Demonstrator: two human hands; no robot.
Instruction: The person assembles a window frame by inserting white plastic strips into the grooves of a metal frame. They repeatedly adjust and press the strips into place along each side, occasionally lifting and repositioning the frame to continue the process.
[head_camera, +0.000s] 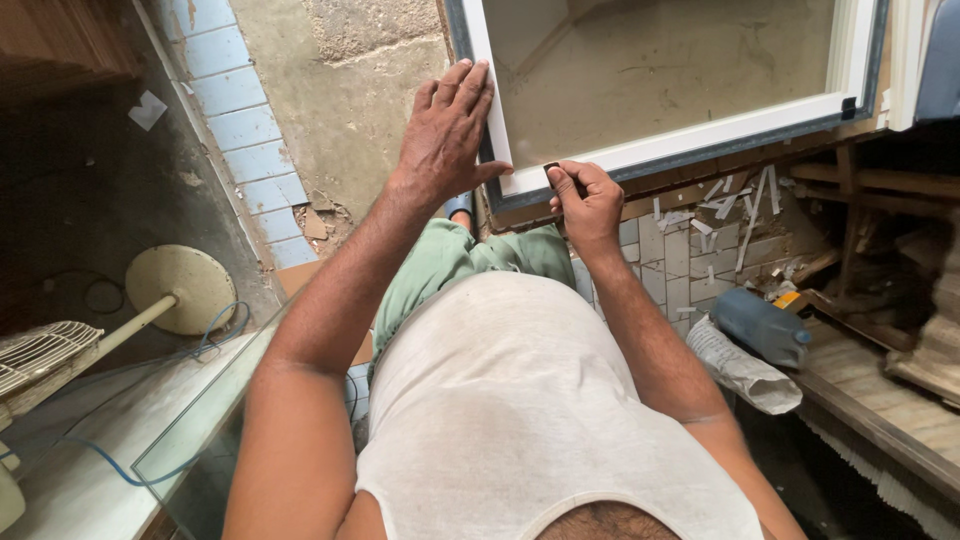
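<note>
A white-framed glass panel (700, 135) with a dark rubber edge lies flat in front of me. My left hand (447, 130) rests palm down on its near left corner, fingers spread over the white frame. My right hand (585, 200) pinches a small dark piece (552, 168) against the frame's near edge, just right of that corner. My green trousers and white vest fill the lower middle of the view.
A pedestal fan (170, 290) with a round base lies at the left beside a glass sheet (200, 420). At the right lie a blue bottle (760, 325), a rolled paper (740, 370), white strip offcuts (740, 205) and wooden planks (880, 390).
</note>
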